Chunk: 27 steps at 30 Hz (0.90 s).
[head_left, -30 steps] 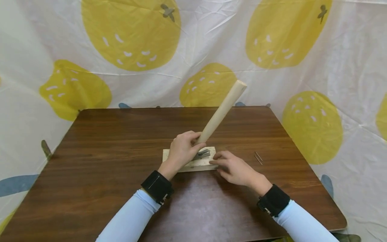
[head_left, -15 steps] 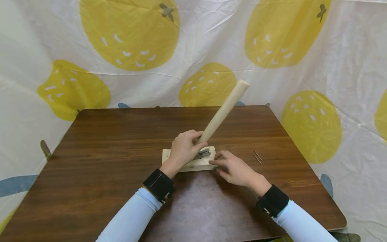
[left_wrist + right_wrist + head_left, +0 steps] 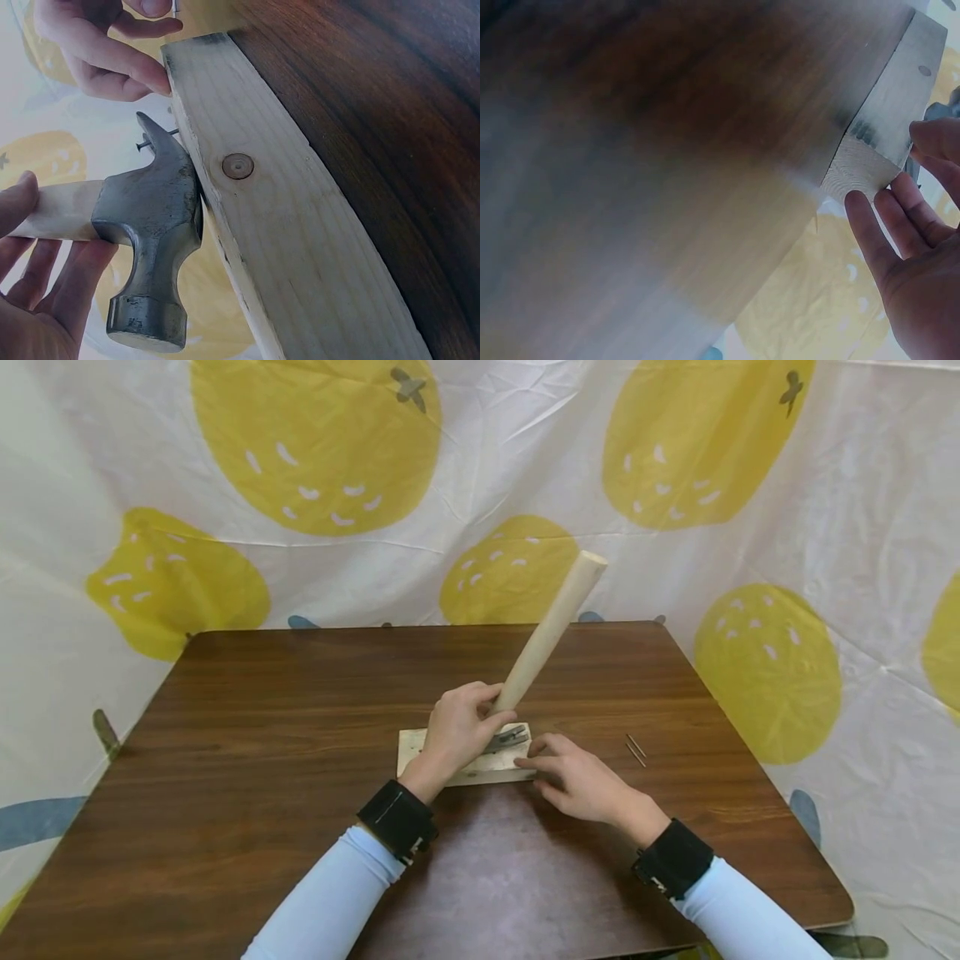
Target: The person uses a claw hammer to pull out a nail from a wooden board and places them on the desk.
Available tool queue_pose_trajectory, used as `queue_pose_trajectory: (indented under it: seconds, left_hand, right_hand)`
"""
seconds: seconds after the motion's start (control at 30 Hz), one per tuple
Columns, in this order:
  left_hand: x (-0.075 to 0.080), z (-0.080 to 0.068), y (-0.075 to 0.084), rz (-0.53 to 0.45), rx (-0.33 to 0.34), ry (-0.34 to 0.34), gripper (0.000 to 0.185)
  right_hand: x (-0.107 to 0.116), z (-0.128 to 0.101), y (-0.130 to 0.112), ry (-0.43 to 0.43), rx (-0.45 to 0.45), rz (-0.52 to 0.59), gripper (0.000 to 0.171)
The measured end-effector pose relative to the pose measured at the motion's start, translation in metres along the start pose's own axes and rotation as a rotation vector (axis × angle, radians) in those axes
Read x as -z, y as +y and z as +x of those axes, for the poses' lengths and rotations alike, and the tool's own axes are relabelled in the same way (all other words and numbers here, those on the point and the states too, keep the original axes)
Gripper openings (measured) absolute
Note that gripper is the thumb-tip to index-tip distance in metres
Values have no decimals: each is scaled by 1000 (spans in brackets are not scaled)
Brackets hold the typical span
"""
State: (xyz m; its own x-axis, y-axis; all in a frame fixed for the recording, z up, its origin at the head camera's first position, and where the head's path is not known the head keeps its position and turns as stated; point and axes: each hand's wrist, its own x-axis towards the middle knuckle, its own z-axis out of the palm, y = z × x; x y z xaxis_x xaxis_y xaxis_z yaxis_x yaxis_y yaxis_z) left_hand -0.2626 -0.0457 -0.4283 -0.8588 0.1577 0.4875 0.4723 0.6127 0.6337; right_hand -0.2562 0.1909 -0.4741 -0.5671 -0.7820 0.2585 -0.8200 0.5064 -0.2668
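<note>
A claw hammer [image 3: 551,631] leans over a pale wooden block [image 3: 487,775], its light wooden handle slanting up to the right. My left hand [image 3: 459,727] grips that handle close to the head. In the left wrist view, the dark steel hammer head [image 3: 157,199] rests against the block's upper face. Beside its claw, a nail [image 3: 142,145] sticks out of the block, part of its shaft behind the claw. My right hand [image 3: 581,781] holds the block's right end; in the right wrist view the thumb is at the side edge and other fingers at the end face.
Two thin loose nails [image 3: 636,750] lie on the brown wooden table [image 3: 285,710], right of my right hand. Behind the table's far edge hangs a white cloth [image 3: 480,460] printed with yellow fruit.
The hammer handle's top end has tipped slightly right, then back left. Both hands stay at the hammer and the block. The whole view has shifted a little.
</note>
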Motion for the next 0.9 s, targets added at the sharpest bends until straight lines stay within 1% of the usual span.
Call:
queue_pose_trajectory:
  seconds: [0.1, 0.33, 0.5, 0.63, 0.77, 0.9]
  left_hand:
    - [0, 0, 0, -24, 1, 2, 39]
    - [-2, -1, -2, -148, -1, 13, 38]
    - [-3, -4, -4, -168, 4, 23, 37]
    - [-1, -7, -5, -178, 13, 41, 33]
    - [1, -7, -5, -176, 8, 52, 27]
    - [2, -7, -9, -179, 24, 59, 25]
  right_hand:
    - [-1, 0, 0, 2, 1, 0, 38]
    - [0, -1, -1, 14, 9, 8, 38]
    - [0, -1, -1, 14, 4, 16, 38]
    - [0, -2, 0, 11, -3, 18, 38]
    - [0, -1, 0, 9, -7, 21, 38]
    - [0, -1, 0, 9, -8, 17, 38]
